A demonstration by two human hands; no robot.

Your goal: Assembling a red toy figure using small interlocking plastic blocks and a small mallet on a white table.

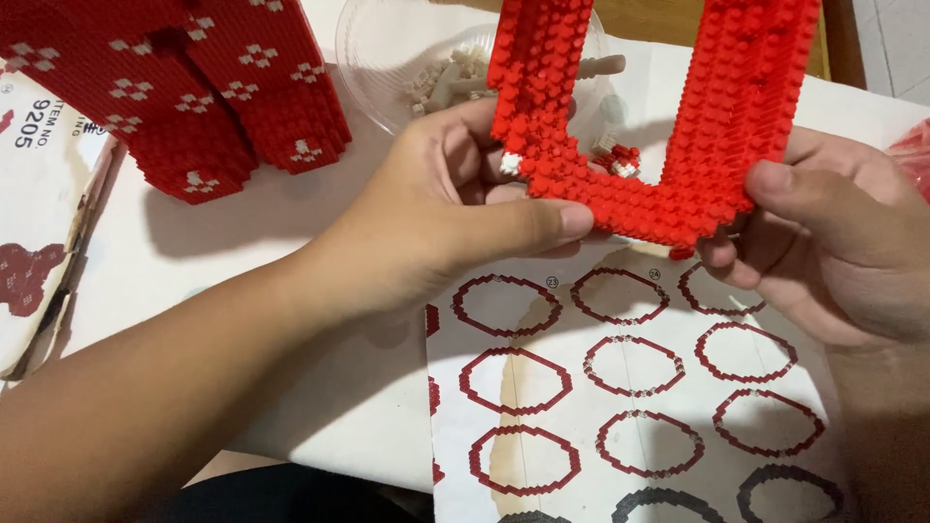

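A U-shaped piece built of tiny red bricks (pixel 668 116) is held up just above the table, its two arms rising out of view and its closed bottom edge turned toward the person. The left hand (pixel 455 213) grips the left corner, thumb laid flat along the front of the bottom edge and fingers curled behind, near a small white brick set in the red. The right hand (pixel 833 232) pinches the right corner, thumb on the front face, fingers tucked under. Gripped at both corners like that, the thin frame seems steadied against bending, with its studs kept facing the eye.

Directly beneath lies an instruction sheet (pixel 630 387) printed with rows of red ring diagrams, close enough to check against. Behind the piece a clear plastic dish (pixel 387 58) holds loose pale bricks, within easy reach. To the far left stands a larger red brick build with white flower patterns (pixel 203 87), on the white tabletop (pixel 242 252).
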